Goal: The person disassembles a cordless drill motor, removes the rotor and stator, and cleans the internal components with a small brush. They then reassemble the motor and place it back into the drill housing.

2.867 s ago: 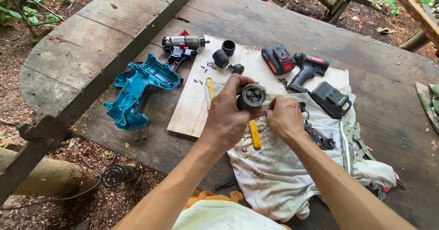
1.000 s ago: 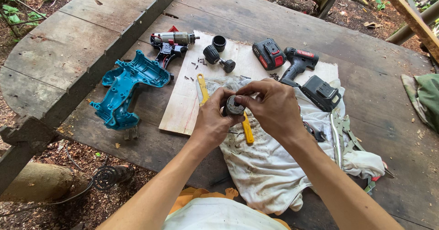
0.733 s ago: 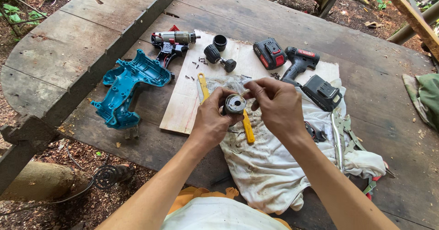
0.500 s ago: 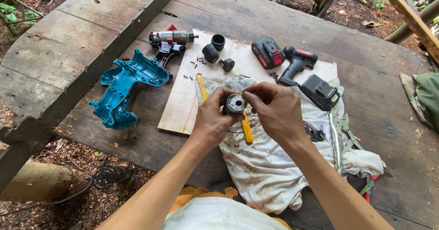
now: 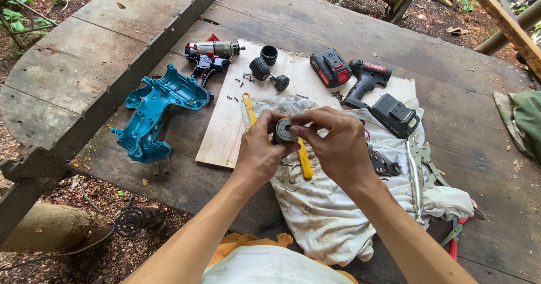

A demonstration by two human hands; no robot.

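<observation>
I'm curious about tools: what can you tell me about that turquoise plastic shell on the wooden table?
The turquoise shell is one half of a power-tool casing, pistol-shaped and seemingly moulded plastic. It lies open side up, showing inner ribs and screw posts, empty inside. It rests flat on the wooden table, left of the pale board, untouched by either hand.

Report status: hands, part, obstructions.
Left hand grips the round grey part. Right hand fingers pinch its face. Yellow tool lies underneath, clear.

Both bare forearms reach forward and meet. The left hand [image 5: 260, 148] curls in a cupping grip, thumb up; the right hand [image 5: 332, 143] arches over, fingertips [image 5: 294, 127] pinched together.
</observation>
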